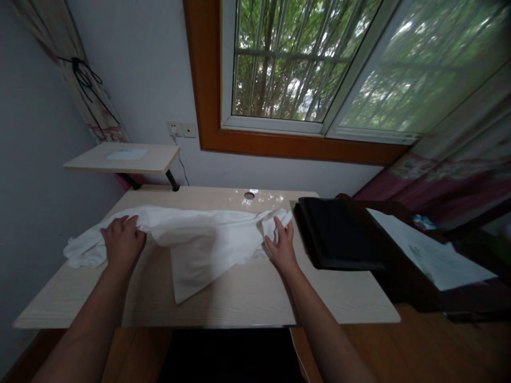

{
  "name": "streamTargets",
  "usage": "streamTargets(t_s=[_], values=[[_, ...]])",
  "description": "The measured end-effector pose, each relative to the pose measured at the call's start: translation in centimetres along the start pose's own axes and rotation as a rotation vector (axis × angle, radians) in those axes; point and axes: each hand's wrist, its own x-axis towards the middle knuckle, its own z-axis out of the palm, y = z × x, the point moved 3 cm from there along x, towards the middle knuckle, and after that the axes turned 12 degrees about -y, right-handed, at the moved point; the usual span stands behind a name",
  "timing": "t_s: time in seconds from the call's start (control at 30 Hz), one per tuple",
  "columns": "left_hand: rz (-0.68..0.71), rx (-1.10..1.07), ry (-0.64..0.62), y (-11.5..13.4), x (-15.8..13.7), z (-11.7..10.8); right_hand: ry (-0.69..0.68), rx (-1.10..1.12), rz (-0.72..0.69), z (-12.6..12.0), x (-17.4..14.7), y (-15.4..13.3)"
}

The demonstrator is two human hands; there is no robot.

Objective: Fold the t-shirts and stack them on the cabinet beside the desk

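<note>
A white cloth garment [199, 234] lies stretched sideways over the pale wooden desk [239, 306], with one flat corner hanging toward the front edge. Its exact kind is not clear. At the left part of the fabric, my left hand [123, 239] pinches it, fingers closed on a fold. Bunched cloth spreads out beyond that hand to the left. On the right end, my right hand [282, 244] grips the cloth between thumb and fingers, close to a small raised edge. Parts of the fabric under both hands are hidden.
A black flat case or folder [339, 231] rests at the desk's right. A small raised shelf [155, 157] with a paper stands at the back left. A round cable hole [249, 196] is near the back edge. White sheets [431, 250] lie on a dark surface farther right.
</note>
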Motion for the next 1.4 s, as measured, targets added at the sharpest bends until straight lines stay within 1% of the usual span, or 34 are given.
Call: streamTargets(t_s=[0.1,0.13,0.2,0.27,0.37,0.43,0.5,0.6,0.67,0.7,0.77,0.83,0.9,0.93,1.0,1.07,1.17,1.27,1.33,1.4], values=[[0.128,-0.063,0.075,2.8,-1.2,-0.4,0.045,0.014,0.023,-0.2,0.1,0.4],[0.185,-0.098,0.066,4.1,-1.7,-0.5,0.076,0.043,0.032,-0.3,0.2,0.6],[0.337,-0.187,-0.002,7.3,-2.8,-0.4,0.152,0.138,0.058,-0.8,0.2,1.0],[0.520,-0.281,-0.069,11.0,-4.3,-0.2,0.218,0.256,0.100,-1.2,0.1,1.4],[0.741,-0.304,-0.193,16.1,-7.1,0.6,0.269,0.410,0.160,-1.5,0.0,2.3],[0.807,-0.256,-0.243,18.4,-8.8,1.2,0.294,0.509,0.174,-1.5,-0.1,3.0],[0.816,-0.204,-0.267,19.7,-9.9,1.8,0.315,0.607,0.157,-1.4,-0.1,3.7],[0.785,-0.177,-0.269,20.0,-10.1,2.2,0.336,0.718,0.153,-1.3,0.0,4.2],[0.764,-0.220,-0.279,19.4,-9.4,2.2,0.355,0.772,0.199,-1.4,0.1,4.2],[0.730,-0.259,-0.281,18.9,-8.8,2.1,0.359,0.798,0.222,-1.4,0.1,4.1],[0.579,-0.347,-0.285,17.6,-7.4,1.6,0.360,0.846,0.244,-1.6,0.3,3.7],[0.355,-0.423,-0.300,16.0,-5.9,1.0,0.366,0.888,0.250,-1.8,0.4,3.2],[0.164,-0.491,-0.317,14.7,-4.6,0.2,0.398,0.925,0.262,-2.0,0.4,2.9],[0.095,-0.525,-0.300,14.1,-3.9,-0.3,0.417,0.940,0.268,-2.0,0.4,2.8],[0.011,-0.602,-0.256,13.5,-2.8,-1.0,0.435,0.962,0.278,-2.1,0.4,2.8],[-0.020,-0.702,-0.222,13.3,-2.0,-1.4,0.425,0.975,0.302,-2.0,0.4,2.8],[-0.043,-0.837,-0.177,13.5,-0.9,-1.2,0.399,0.971,0.317,-1.8,0.3,3.0],[-0.039,-0.813,-0.186,14.0,0.3,-0.2,0.373,0.877,0.250,-1.8,0.2,2.8],[0.047,-0.729,-0.219,14.4,1.2,0.8,0.350,0.710,0.178,-2.0,0.0,2.2],[0.183,-0.631,-0.248,15.0,1.9,2.1,0.322,0.462,0.092,-2.3,-0.1,1.2]])
